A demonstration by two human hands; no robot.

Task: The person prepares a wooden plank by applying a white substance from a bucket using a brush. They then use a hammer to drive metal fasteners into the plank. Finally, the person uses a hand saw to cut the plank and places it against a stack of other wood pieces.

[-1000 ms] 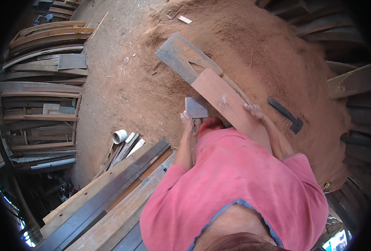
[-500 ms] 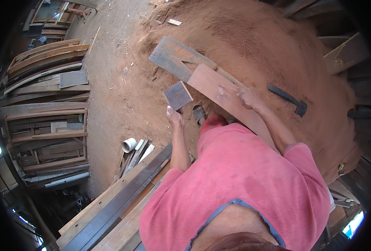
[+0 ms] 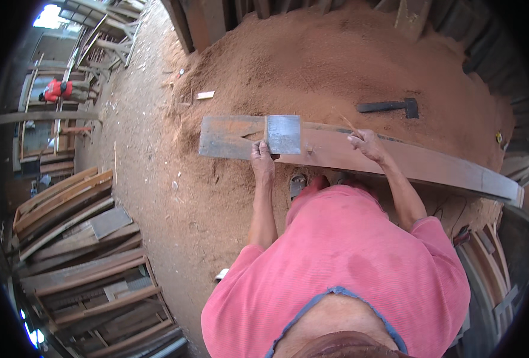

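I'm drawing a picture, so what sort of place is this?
Probably a woodworking shop: there's a long wooden board, stacked timber, and a reddish-brown heap that looks like sawdust.

Left hand [image 3: 263, 155]: positioned at the near left corner of the plank [image 3: 408, 161], thumb extended, other fingers bent and largely concealed; grip closed. Left forearm [image 3: 264, 209]: nearly straight up from the sleeve. Right hand [image 3: 367, 145]: appears over the plank near its far edge, fingers curled, pinching. Right forearm [image 3: 403, 194]: inclined up and leftward, bare. Hands well apart.
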